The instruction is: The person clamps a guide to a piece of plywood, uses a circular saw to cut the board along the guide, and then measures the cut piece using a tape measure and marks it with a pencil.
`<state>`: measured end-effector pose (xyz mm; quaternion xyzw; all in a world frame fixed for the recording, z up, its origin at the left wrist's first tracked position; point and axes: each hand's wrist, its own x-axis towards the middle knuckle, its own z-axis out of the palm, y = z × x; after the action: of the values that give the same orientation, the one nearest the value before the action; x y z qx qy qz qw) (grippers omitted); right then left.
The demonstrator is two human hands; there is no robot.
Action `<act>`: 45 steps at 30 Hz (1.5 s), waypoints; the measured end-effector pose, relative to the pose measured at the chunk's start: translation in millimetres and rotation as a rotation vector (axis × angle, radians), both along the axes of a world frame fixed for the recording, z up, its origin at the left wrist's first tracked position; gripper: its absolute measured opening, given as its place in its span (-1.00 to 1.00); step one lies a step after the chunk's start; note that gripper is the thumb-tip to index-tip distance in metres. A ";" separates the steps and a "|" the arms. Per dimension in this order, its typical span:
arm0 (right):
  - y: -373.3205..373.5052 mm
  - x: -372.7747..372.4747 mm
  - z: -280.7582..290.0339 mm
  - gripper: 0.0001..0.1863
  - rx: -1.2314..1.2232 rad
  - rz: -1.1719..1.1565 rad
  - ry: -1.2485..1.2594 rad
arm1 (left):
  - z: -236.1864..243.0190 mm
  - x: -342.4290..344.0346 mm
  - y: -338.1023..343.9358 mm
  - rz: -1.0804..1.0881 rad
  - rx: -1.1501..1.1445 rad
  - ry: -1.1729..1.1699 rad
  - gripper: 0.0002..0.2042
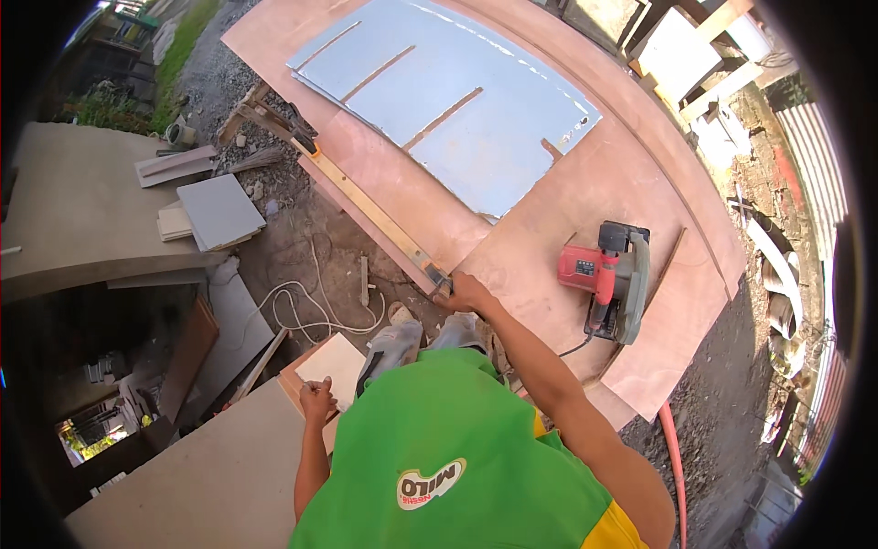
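Head view: right grip (465, 293) holds clamp (434, 271) on straight, flat tan strip (373, 207).

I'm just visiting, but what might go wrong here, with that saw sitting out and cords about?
The circular saw rests loose on the pink plywood sheet; a knock from the right arm might shift it.

The white cord lies in loops on the ground beside the person's legs and might catch a foot.

The right hand is at the clamp on the long strip; fingers might get pinched there.

Right fingers (445, 298) on clamp (435, 272); red circular saw (604, 274) on plywood (521, 265).
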<state>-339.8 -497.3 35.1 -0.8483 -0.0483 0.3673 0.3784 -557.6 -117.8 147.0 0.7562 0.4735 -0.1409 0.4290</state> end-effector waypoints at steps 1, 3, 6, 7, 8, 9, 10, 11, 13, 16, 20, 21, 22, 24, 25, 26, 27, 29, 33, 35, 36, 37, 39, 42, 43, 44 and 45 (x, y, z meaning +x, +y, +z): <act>0.7 4.7 2.0 -0.19 -0.001 0.008 -0.008 | -1.7 -21.2 3.6 0.056 0.027 0.000 -0.65; -7.2 -1.0 11.0 -0.31 0.082 -0.081 0.046 | -1.1 -54.2 5.2 0.120 0.052 0.043 -0.67; -7.8 6.6 18.1 -0.39 0.260 -0.129 0.157 | -55.5 -168.5 50.0 -0.161 0.335 0.211 -0.66; -4.7 10.8 14.5 -0.39 0.267 -0.112 0.161 | -64.3 -200.9 53.5 -0.191 0.371 0.247 -0.66; -1.3 13.7 12.2 -0.42 0.252 -0.092 0.228 | -72.7 -215.9 49.2 -0.167 0.335 0.244 -0.66; -3.6 13.0 7.8 -0.44 0.237 -0.085 0.291 | -77.3 -220.8 42.9 -0.160 0.303 0.238 -0.66; -3.9 9.5 4.4 -0.44 0.236 -0.080 0.292 | -81.4 -224.6 37.9 -0.145 0.281 0.229 -0.66; -2.4 5.3 1.8 -0.41 0.285 -0.125 0.278 | -82.1 -229.7 35.3 -0.127 0.260 0.210 -0.65; 0.5 2.1 -0.4 -0.38 0.340 -0.141 0.259 | -79.4 -229.5 29.0 -0.074 0.227 0.165 -0.65; -15.6 -18.0 6.7 -0.48 0.493 -0.357 0.418 | -70.3 -201.4 28.8 -0.041 0.151 0.094 -0.64; -23.3 -48.1 19.4 -0.50 0.316 -0.372 0.287 | -65.2 -182.0 34.1 0.002 0.104 0.019 -0.63; -24.5 -51.7 33.5 -0.50 0.260 -0.370 0.182 | -68.9 -179.3 33.8 -0.012 0.092 0.018 -0.63; -30.4 -53.4 49.8 -0.52 0.270 -0.443 0.277 | -70.2 -182.3 40.9 0.012 0.119 0.055 -0.64; -48.2 -49.2 72.6 -0.53 0.381 -0.577 0.531 | -78.4 -200.4 65.0 -0.031 0.231 0.102 -0.63; -58.5 -44.7 85.3 -0.54 0.494 -0.695 0.780 | -86.8 -193.3 66.7 -0.044 0.218 0.097 -0.63; -67.5 -38.6 122.0 -0.51 0.504 -0.719 0.736 | -85.7 -189.7 70.9 -0.124 0.180 0.079 -0.61; -77.3 -35.1 145.8 -0.53 0.505 -0.807 0.677 | -84.9 -183.9 75.3 -0.204 0.143 0.059 -0.60; -97.6 -20.7 190.5 -0.58 0.532 -0.942 0.582 | -88.2 -171.5 80.2 -0.262 0.209 0.074 -0.58; -126.2 11.8 191.9 -0.75 0.622 -1.034 0.031 | -78.4 -132.7 91.2 -0.124 0.035 0.073 -0.60; -168.6 44.2 167.7 -0.72 0.075 -0.598 -0.368 | -61.0 -87.2 70.0 -0.248 0.161 -0.002 -0.65; -184.9 70.0 164.5 -0.62 -0.087 -0.481 -0.346 | -61.5 -66.7 76.1 -0.312 0.151 0.005 -0.67; -201.3 96.5 153.2 -0.56 -0.265 -0.445 -0.306 | -60.2 -46.6 83.9 -0.373 0.143 0.012 -0.68; -229.7 141.9 130.1 -0.41 -0.512 -0.377 -0.229 | -25.1 18.3 74.9 -0.270 0.050 0.117 -0.69; -244.9 184.7 106.4 -0.23 -0.861 -0.324 0.050 | -28.5 80.3 108.5 -0.391 0.100 0.035 -0.69; -260.4 181.2 88.4 -0.17 -0.961 -0.348 -0.012 | -38.6 107.1 118.2 -0.489 0.137 -0.033 -0.68; -257.4 176.3 73.9 -0.12 -1.020 -0.426 -0.063 | -38.6 134.2 123.0 -0.488 0.116 -0.015 -0.66; -251.8 173.4 63.3 -0.06 -1.075 -0.506 -0.114 | -37.2 164.2 125.1 -0.490 0.096 0.004 -0.63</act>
<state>-166.3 -749.1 98.4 -0.9244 0.3276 0.1928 -0.0314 -393.3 7.3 109.8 0.8676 0.2831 -0.2196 0.3449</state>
